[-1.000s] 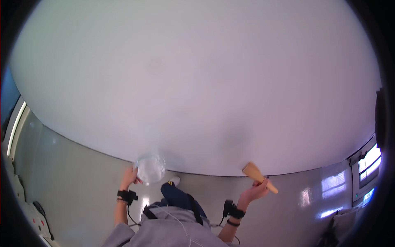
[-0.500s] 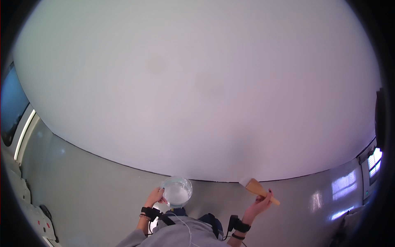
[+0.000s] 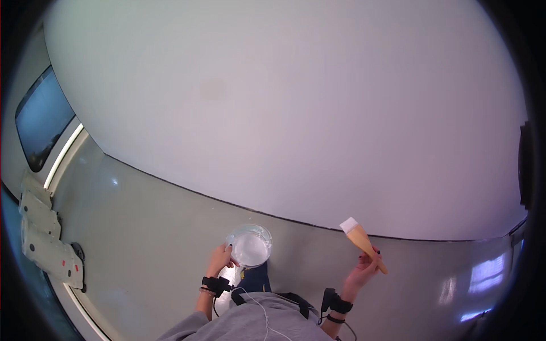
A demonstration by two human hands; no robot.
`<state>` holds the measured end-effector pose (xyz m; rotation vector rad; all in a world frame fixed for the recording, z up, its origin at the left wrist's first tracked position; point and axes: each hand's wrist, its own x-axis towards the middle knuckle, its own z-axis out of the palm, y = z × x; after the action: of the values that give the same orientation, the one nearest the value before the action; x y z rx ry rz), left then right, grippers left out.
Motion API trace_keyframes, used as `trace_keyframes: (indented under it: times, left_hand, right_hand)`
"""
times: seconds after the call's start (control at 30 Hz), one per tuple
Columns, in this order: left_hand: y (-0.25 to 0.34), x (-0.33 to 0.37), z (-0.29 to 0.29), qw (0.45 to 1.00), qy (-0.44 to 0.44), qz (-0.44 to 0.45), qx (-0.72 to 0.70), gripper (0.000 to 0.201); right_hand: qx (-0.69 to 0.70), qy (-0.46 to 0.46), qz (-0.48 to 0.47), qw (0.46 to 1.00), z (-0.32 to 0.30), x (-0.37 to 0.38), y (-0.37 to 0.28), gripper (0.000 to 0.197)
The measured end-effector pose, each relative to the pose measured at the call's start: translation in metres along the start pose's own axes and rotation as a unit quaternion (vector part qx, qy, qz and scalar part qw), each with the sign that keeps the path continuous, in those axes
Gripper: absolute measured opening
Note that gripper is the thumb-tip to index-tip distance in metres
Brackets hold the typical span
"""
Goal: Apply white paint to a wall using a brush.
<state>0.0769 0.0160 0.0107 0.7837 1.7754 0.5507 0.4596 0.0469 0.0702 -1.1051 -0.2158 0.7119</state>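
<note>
By the wall point(image 3: 273, 125), my left hand point(image 3: 219, 260) grips the bowl point(image 3: 268, 244), my right hand point(image 3: 362, 273) the brush point(image 3: 358, 236); tilting could cause spills.

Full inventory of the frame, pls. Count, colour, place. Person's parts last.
Bowl: 1, clear, lower centre, whitish inside (contents unclear)
Brush: 1, tan with white bristles, lower right of centre, bristles up-left
Wall: 1, white, fills upper frame
Floor: 1, grey, below wall
Panel: 1, blue with dark border, left
Casings: count unclear, off-white, lower left
Edge object: 1, black, far right, kind unclear
Cable: 1, white, over the top
Wrist units: 2, black, one per wrist
Top: 1, grey, bottom centre
Left grip: 1, bare, holding bowl's left side
Right grip: 1, bare, holding brush handle
</note>
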Motion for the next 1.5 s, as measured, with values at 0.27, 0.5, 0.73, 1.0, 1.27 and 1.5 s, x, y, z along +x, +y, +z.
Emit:
trace_keyframes:
  times: [0.27, 0.5, 0.73, 1.0, 1.27, 1.5]
  left_hand:
    - [-0.001, 0.014, 0.002, 0.993, -0.101, -0.038, -0.053, 0.033]
    - [0.074, 0.046, 0.000, 0.936, -0.316, 0.008, 0.156, 0.042]
    - [0.192, 0.051, 0.072, 0.798, -0.544, 0.120, 0.231, 0.041]
    - [0.217, 0.053, 0.134, 0.658, -0.684, 0.109, 0.295, 0.043]
    - [0.208, 0.058, 0.171, 0.618, -0.625, 0.262, 0.399, 0.035]
    - [0.140, 0.090, 0.158, 0.743, -0.530, 0.184, 0.363, 0.038]
  right_hand:
    - [0.011, 0.070, 0.030, 0.997, -0.034, -0.004, 0.018, 0.023]
    - [0.109, 0.104, -0.024, 0.988, -0.062, -0.023, 0.036, 0.024]
    - [0.294, 0.124, 0.068, 0.945, -0.092, -0.015, 0.073, 0.026]
    - [0.389, 0.085, 0.215, 0.892, -0.095, -0.036, 0.080, 0.025]
    - [0.364, 0.012, 0.255, 0.896, -0.106, -0.032, 0.111, 0.024]
    - [0.408, 0.091, 0.195, 0.887, -0.106, 0.010, 0.109, 0.027]
